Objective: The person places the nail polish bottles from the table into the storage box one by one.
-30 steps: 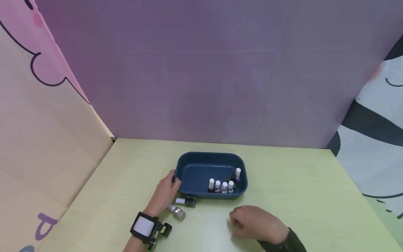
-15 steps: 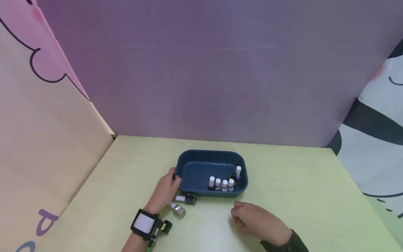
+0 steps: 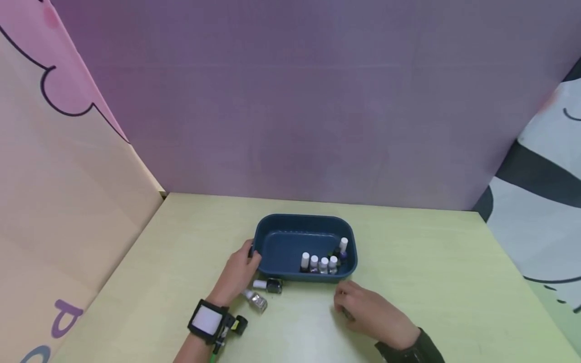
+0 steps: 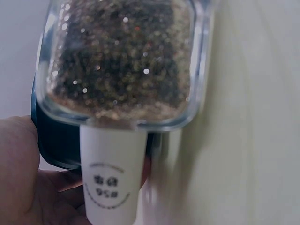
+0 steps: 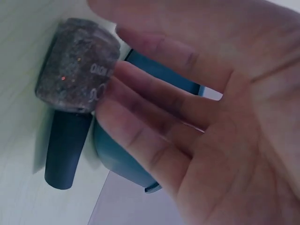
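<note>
A dark blue tray (image 3: 272, 228) stands mid-table with several white-capped bottles (image 3: 318, 264) upright in its front right corner. My left hand (image 3: 238, 275) holds the tray's left end, thumb by the rim. Beside that hand lie a dark bottle with a white cap (image 3: 269, 285) and a glitter bottle (image 3: 256, 301); the glitter bottle (image 4: 119, 61) fills the left wrist view. My right hand (image 3: 363, 308) lies palm down just in front of the tray's right corner. Its loosely straight fingers (image 5: 140, 101) touch a glitter bottle with a dark cap (image 5: 77, 70) lying on the table.
The pale green table (image 3: 431, 272) is walled by a purple panel (image 3: 295, 101) behind, a pink and cream panel (image 3: 54, 151) on the left and a white and black panel (image 3: 540, 191) on the right.
My right hand has slid a little forward, toward the tray's front right corner. The left hand, the tray and the two bottles beside it have stayed put.
</note>
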`<move>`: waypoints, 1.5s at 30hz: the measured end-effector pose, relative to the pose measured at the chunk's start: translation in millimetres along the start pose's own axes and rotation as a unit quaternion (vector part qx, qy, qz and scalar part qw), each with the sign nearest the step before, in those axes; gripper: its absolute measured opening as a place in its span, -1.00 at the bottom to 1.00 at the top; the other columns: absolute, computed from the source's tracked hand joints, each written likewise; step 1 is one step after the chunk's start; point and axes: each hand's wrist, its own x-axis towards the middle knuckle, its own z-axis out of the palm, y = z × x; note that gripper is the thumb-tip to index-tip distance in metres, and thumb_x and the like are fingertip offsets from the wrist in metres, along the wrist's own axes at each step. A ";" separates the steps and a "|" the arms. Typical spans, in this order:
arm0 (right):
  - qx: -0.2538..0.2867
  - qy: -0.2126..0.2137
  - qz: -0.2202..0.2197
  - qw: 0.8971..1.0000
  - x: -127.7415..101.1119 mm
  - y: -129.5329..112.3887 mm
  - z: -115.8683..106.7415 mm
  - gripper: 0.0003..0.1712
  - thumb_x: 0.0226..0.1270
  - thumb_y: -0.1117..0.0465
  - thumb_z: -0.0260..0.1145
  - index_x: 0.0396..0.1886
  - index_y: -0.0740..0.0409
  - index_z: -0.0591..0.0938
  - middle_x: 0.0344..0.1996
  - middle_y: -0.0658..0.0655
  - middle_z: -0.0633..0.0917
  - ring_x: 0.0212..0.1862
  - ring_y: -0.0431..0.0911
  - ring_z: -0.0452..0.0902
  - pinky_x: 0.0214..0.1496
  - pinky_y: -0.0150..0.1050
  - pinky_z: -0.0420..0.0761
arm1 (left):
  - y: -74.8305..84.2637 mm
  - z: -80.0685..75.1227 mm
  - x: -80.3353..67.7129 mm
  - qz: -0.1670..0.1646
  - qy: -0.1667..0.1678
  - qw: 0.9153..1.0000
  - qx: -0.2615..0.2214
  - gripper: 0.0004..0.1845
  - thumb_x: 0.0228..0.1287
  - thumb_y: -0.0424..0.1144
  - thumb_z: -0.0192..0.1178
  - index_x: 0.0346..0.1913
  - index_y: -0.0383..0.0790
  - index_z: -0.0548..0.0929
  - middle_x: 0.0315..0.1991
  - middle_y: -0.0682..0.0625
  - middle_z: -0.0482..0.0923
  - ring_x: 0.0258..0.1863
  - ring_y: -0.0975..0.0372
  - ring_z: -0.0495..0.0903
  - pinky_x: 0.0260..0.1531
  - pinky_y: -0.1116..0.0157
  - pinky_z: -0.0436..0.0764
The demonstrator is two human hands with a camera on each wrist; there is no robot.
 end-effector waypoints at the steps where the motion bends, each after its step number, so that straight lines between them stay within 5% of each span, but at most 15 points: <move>1: -0.001 0.000 0.001 1.000 0.0 0.6 0.5 -0.74 -0.11 0.34 0.55 -0.42 0.05 0.65 -0.23 -0.02 0.56 -0.26 -0.25 0.41 -0.25 -0.36 0.56 | 0.2 -0.1 0.1 0.000 0.000 1.000 0.000 -0.50 0.50 -0.15 -0.04 0.43 -0.18 0.35 -0.31 -0.03 0.55 -0.51 0.23 0.43 -0.52 0.29 0.41; 15: -0.027 -0.010 -0.003 1.000 -0.3 10.6 4.9 -0.51 -0.28 0.40 0.62 -0.24 0.08 0.68 -0.28 -0.02 0.59 -0.21 -0.17 0.45 -0.14 -0.27 0.60 | -0.3 0.3 0.8 -0.008 -0.003 1.000 0.000 -0.49 0.50 -0.14 -0.04 0.44 -0.17 0.34 -0.31 -0.04 0.55 -0.55 0.23 0.41 -0.56 0.28 0.39; 30: -0.011 -0.014 0.012 1.000 -0.3 11.1 2.9 -0.63 -0.12 0.20 0.63 -0.25 0.05 0.70 -0.30 -0.05 0.59 -0.26 -0.21 0.43 -0.25 -0.29 0.57 | -0.1 0.7 0.8 -0.005 -0.001 1.000 -0.004 -0.50 0.51 -0.15 -0.04 0.43 -0.18 0.35 -0.18 -0.09 0.59 -0.47 0.22 0.47 -0.50 0.26 0.43; 37: 0.005 -0.010 0.018 1.000 -0.8 10.4 4.0 -0.76 -0.07 0.26 0.56 -0.36 0.01 0.69 -0.39 -0.12 0.50 -0.34 -0.26 0.33 -0.33 -0.33 0.50 | -2.5 1.7 0.0 -0.005 -0.002 1.000 -0.002 -0.50 0.51 -0.14 -0.04 0.43 -0.18 0.34 -0.20 -0.09 0.59 -0.50 0.23 0.45 -0.52 0.27 0.43; 45: -0.002 -0.010 0.016 1.000 1.9 12.0 3.0 -0.68 -0.11 0.27 0.57 -0.27 0.08 0.72 -0.33 -0.07 0.59 -0.25 -0.22 0.43 -0.18 -0.28 0.58 | -1.4 0.8 0.2 -0.007 -0.003 1.000 -0.005 -0.49 0.51 -0.14 -0.04 0.44 -0.16 0.34 -0.19 -0.09 0.60 -0.52 0.23 0.45 -0.56 0.27 0.41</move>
